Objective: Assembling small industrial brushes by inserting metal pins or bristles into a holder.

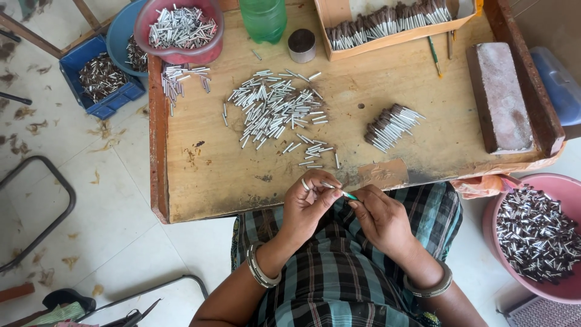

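My left hand (310,203) pinches a small silver tube (327,184) between thumb and fingers, just past the near edge of the wooden table (200,163). My right hand (381,218) holds a thin green-tipped stick (349,195) against the end of that tube. Both hands hover over my lap, close together. A loose pile of silver tubes (272,109) lies spread on the table ahead of my left hand. A neat bundle of tubes with dark ends (390,126) lies ahead of my right hand.
A red bowl of silver tubes (181,27), a blue tub (118,36) and a blue crate (103,79) sit at far left. A cardboard box of filled tubes (387,24), green bottle (263,18), small round tin (301,45) and brick (499,97) stand on the table. A pink basin (538,233) sits right.
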